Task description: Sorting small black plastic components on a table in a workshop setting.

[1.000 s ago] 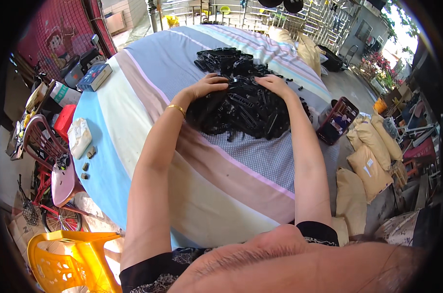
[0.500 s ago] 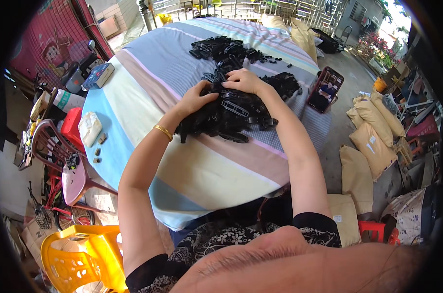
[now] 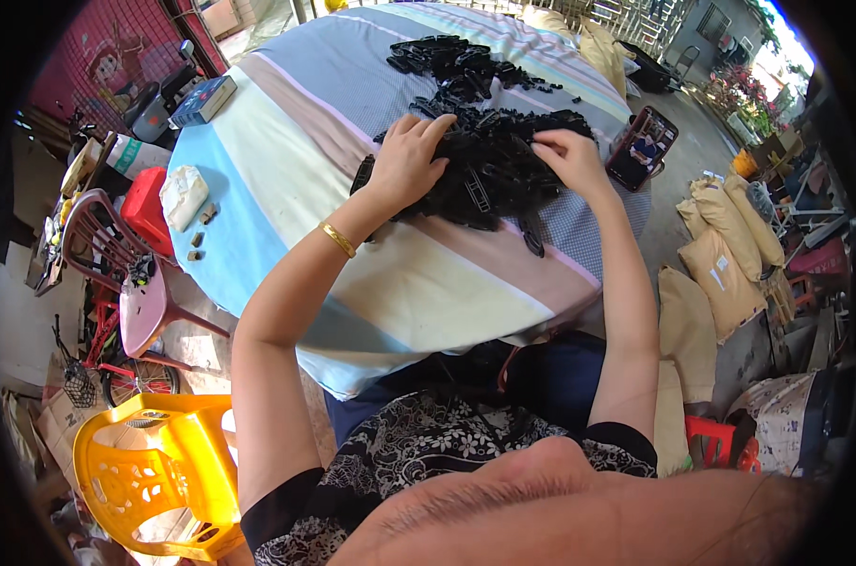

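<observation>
A heap of black plastic pieces [image 3: 484, 179] lies on the striped tablecloth in front of me, some long and narrow, one with a ladder-like row of slots. At the heap's left side rests my left hand [image 3: 412, 162], back upward, thumb apart from the spread fingers; nothing shows in its grasp. My right hand [image 3: 573, 163] is at the heap's right edge, thumb and fingertips drawn together over the dark pieces. Whatever is between those fingertips is too small or dark to make out. Farther back, a second cluster of long black pieces [image 3: 437, 55] trails into small bits.
A phone [image 3: 641, 148] stands at the table's right edge. On the left side of the striped cloth [image 3: 371, 292] are a blue box [image 3: 203, 101], a white bag [image 3: 182, 196] and small brown blocks. Chairs stand left, including a yellow one [image 3: 159, 472]; tan sacks [image 3: 720, 274] lie right.
My hands were close together on the middle of the heap and are now apart, the right one moved to the right edge. The heap looks spread wider. The view has shifted slightly.
</observation>
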Tool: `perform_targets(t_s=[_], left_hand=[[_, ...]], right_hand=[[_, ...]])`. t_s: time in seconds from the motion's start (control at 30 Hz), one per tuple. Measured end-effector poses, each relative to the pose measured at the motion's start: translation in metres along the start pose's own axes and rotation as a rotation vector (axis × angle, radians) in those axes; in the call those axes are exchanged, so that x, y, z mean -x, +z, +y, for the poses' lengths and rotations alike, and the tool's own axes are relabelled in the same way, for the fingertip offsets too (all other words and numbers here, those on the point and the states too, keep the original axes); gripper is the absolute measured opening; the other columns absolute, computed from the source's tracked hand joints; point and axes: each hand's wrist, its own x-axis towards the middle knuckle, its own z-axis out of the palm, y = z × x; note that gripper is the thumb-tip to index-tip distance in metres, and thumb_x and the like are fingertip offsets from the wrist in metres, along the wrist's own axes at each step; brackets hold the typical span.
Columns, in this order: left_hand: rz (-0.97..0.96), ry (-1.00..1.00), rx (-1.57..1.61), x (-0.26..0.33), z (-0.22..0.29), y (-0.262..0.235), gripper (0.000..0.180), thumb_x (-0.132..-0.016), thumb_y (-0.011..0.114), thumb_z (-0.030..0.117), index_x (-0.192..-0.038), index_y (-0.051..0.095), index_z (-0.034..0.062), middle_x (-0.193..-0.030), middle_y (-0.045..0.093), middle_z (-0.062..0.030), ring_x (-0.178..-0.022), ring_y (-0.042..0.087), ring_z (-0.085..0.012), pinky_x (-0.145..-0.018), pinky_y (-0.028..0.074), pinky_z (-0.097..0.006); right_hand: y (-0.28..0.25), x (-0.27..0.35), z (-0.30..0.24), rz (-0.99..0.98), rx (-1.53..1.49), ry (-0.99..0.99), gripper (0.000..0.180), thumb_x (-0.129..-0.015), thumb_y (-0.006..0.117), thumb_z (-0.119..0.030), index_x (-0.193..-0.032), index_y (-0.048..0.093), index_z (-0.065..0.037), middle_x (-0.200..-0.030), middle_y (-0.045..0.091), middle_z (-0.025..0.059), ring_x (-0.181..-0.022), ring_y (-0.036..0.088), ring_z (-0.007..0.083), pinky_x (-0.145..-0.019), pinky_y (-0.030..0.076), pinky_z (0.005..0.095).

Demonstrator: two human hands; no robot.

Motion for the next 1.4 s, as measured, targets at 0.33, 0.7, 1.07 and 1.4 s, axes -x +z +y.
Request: perform_targets(t_s=[0.33,0.7,1.07,1.4], left_hand=[[0.108,0.147,0.015,0.000,0.042,-0.001,0.027,-0.069,0.070,0.010,-0.095,0.062,0.0054,-0.099,0.055,-0.0121,-0.090,0.052,-0.0313,-0.080,0.046,-0.038],[-0.619,-0.728,1.195,0.058,0.095,0.020,0.038,-0.077,0.070,0.007,-0.104,0.044,0.0025,-0.086,0.057,-0.0030,-0.071,0.054,-0.0091,-0.059,0.044,-0.023],[-0.537,-0.864,1.528,0.067,0.094,0.021,0.043,-0.085,0.063,0.005,-0.124,0.044,0.0044,-0.091,0.058,-0.0052,-0.077,0.059,-0.0130,-0.070,0.052,-0.025],[-0.393,-0.921,1.655,0.069,0.097,0.021,0.024,-0.087,0.054,-0.005,-0.111,0.052,0.0001,-0.103,0.059,-0.0102,-0.093,0.061,-0.0173,-0.083,0.054,-0.028]], right_hand=[[0.013,0.036,0.073,0.053,0.475,-0.173,0.037,-0.081,0.055,-0.003,-0.117,0.056,-0.008,-0.120,0.056,0.0135,-0.108,0.052,0.0322,-0.092,0.042,0.0408],[-0.003,0.074,0.009,0.108,0.504,-0.010,0.017,-0.072,0.069,-0.013,-0.080,0.057,-0.004,-0.084,0.061,0.0102,-0.077,0.062,0.0304,-0.068,0.049,0.0411],[0.008,0.119,-0.071,0.056,-0.281,-0.033,0.020,-0.070,0.074,-0.003,-0.087,0.065,0.001,-0.074,0.067,0.0124,-0.066,0.065,0.0138,-0.059,0.051,0.0233],[0.018,0.134,-0.087,0.120,0.026,-0.261,0.014,-0.067,0.074,-0.005,-0.076,0.063,-0.003,-0.074,0.066,0.0083,-0.063,0.063,0.0222,-0.056,0.050,0.0288]])
